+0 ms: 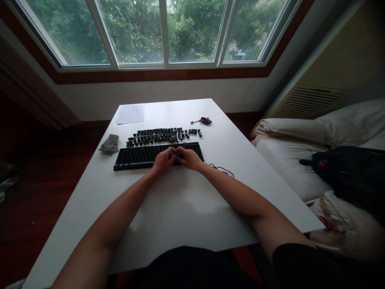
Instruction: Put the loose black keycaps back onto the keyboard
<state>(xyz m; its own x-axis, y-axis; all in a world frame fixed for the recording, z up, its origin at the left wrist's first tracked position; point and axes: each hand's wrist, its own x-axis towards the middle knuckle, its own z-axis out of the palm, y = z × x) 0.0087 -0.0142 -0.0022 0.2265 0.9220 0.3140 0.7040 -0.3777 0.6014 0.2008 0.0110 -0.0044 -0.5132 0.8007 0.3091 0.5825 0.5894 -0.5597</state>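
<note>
A black keyboard (136, 156) lies across the white table (180, 208). Behind it, several loose black keycaps (159, 135) are laid out in rows. My left hand (163, 160) and my right hand (189, 157) meet over the right half of the keyboard, fingers curled together. Between the fingertips is a small thin object (175, 154), too small to name. Both forearms stretch out over the table towards the keyboard.
A grey cloth (110, 144) lies left of the keyboard, a sheet of paper (130, 113) at the far left corner, a purple tool (205, 120) at the far right. A thin black cable (222, 169) trails right. A bed with pillows and a black bag (345, 168) stands right.
</note>
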